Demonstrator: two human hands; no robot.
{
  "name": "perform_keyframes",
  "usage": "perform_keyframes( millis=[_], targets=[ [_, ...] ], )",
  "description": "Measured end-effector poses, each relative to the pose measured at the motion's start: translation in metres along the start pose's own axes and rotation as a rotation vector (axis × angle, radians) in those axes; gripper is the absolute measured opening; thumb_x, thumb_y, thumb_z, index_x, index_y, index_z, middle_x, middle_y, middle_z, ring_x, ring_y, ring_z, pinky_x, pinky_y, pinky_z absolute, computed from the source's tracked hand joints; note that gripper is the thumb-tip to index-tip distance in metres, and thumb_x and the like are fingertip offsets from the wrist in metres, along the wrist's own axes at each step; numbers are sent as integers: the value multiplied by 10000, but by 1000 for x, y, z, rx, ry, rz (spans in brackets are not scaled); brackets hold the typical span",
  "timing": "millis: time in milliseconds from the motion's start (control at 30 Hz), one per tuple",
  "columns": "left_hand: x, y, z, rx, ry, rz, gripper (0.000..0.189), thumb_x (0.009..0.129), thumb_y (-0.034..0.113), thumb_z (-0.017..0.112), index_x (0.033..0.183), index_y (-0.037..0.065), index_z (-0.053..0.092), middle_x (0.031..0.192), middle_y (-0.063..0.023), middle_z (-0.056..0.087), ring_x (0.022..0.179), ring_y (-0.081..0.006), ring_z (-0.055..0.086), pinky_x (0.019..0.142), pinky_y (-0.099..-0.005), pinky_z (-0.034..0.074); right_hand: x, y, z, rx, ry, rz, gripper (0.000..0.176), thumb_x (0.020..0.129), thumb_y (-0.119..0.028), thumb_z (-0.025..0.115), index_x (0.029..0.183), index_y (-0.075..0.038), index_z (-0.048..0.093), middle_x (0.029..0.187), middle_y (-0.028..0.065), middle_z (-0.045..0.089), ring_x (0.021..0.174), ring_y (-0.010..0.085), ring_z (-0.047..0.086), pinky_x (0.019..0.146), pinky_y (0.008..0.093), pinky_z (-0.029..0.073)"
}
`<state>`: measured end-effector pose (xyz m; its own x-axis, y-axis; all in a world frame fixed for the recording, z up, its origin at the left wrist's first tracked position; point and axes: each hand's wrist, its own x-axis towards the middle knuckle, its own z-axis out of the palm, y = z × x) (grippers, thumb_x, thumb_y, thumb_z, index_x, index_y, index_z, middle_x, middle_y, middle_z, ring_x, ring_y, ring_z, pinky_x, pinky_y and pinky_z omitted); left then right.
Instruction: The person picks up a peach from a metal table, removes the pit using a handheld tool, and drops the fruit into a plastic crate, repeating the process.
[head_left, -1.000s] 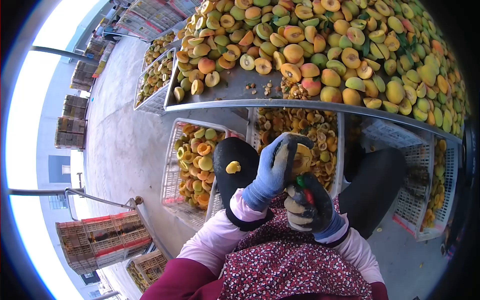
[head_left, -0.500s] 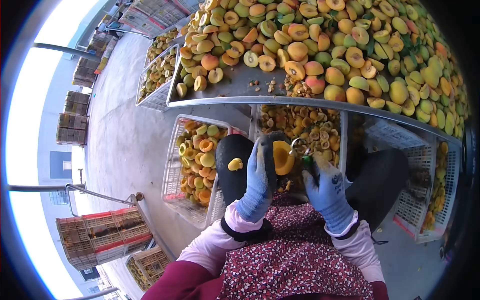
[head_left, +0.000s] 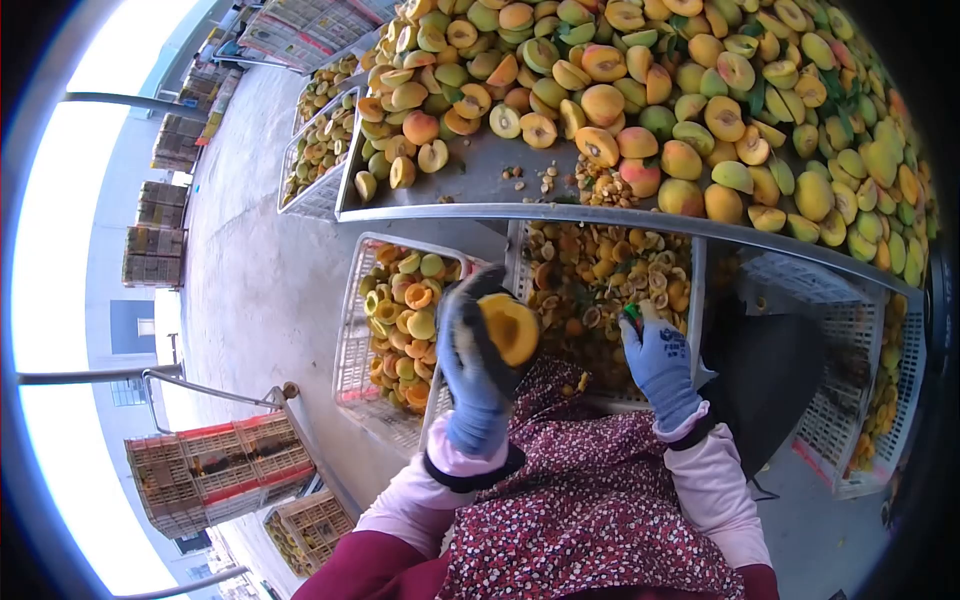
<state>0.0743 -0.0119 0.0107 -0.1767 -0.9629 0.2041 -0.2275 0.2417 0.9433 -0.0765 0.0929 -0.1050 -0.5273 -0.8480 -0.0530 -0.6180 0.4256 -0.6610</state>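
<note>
- Your two hands, both in blue gloves: left hand (head_left: 468, 375) curled round one peach half (head_left: 510, 328); right hand (head_left: 660, 362) closed on one small green-handled tool (head_left: 632, 316).
- Peach half: held before your chest, below the table (head_left: 470, 190) edge; cut face turned up toward you and rightward, long axis roughly upright in view.
- Three white crates beneath the table: left crate (head_left: 352, 345), middle crate (head_left: 694, 300), right crate (head_left: 835, 400).
</note>
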Motion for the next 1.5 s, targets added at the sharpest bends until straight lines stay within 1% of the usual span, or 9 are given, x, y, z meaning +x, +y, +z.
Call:
perform_keyframes(
  millis=[100, 167, 367, 633, 700, 867, 1000, 1067, 1500],
  targets=[
    [49, -49, -68, 202, 94, -40, 430, 949, 359, 415, 1115, -4, 573, 996, -131, 586, 878, -202, 568, 753, -320, 478, 3, -7, -17, 209, 30, -3, 237, 829, -229, 624, 918, -23, 548, 733, 184, 609, 688, 373, 609, 577, 417, 476],
    [76, -68, -107, 1209, 12, 31, 319, 875, 273, 574, 1037, 2, 620, 1003, -158, 576, 913, -278, 580, 845, -344, 450, 2, -5, -23, 246, 12, 25, 257, 829, -246, 623, 912, -17, 542, 726, 189, 603, 689, 369, 610, 580, 417, 473],
    [135, -38, 6, 613, -262, 52, 294, 839, 289, 627, 1035, 69, 626, 925, -127, 631, 863, -239, 621, 723, -341, 485, 11, 4, -1, 204, -56, 44, 335, 833, -301, 604, 982, -6, 553, 847, 202, 613, 778, 372, 609, 660, 429, 483],
    [222, -108, 136, 1078, -263, 250, 561, 700, 349, 725, 1125, 43, 524, 990, -164, 621, 890, -242, 617, 726, -334, 496, 16, 8, -6, 264, -126, 107, 283, 841, -248, 603, 973, -4, 542, 817, 215, 599, 773, 383, 595, 657, 409, 466],
    [210, -91, 126, 578, -546, -24, 530, 672, 261, 753, 1079, 52, 485, 1014, -208, 599, 936, -354, 608, 783, -409, 496, 16, 8, -6, 297, -133, 95, 273, 849, -198, 591, 1026, 7, 553, 845, 229, 607, 794, 375, 605, 672, 389, 470],
    [106, -57, 78, -391, -524, -357, 307, 851, 51, 582, 1132, 10, 466, 916, -25, 576, 758, -85, 543, 679, -208, 467, 25, -9, -33, 609, 67, 75, 239, 881, -107, 523, 1069, 38, 549, 869, 204, 631, 791, 320, 637, 675, 347, 485],
    [44, -25, 55, -340, -493, -598, 461, 847, 121, 634, 1243, -9, 439, 1038, -117, 581, 906, -179, 585, 786, -293, 499, 19, -51, -61, 668, 127, -223, 167, 858, -63, 535, 983, 49, 544, 770, 180, 620, 683, 323, 631, 592, 351, 482],
    [17, -22, 60, -74, -334, 4, 332, 934, 292, 539, 1129, 23, 528, 970, -12, 561, 842, -68, 533, 715, -203, 458, 12, -67, -67, 444, 167, -335, 204, 823, -103, 594, 963, 29, 525, 717, 176, 590, 616, 353, 598, 529, 392, 465],
    [-8, 13, 53, -112, -409, 88, 307, 988, 238, 383, 1062, 0, 561, 932, -51, 573, 867, -90, 517, 775, -233, 430, -32, -56, -67, 416, 133, -381, 325, 861, -126, 560, 1112, 72, 500, 750, 204, 587, 648, 348, 595, 588, 388, 469]
  ],
)
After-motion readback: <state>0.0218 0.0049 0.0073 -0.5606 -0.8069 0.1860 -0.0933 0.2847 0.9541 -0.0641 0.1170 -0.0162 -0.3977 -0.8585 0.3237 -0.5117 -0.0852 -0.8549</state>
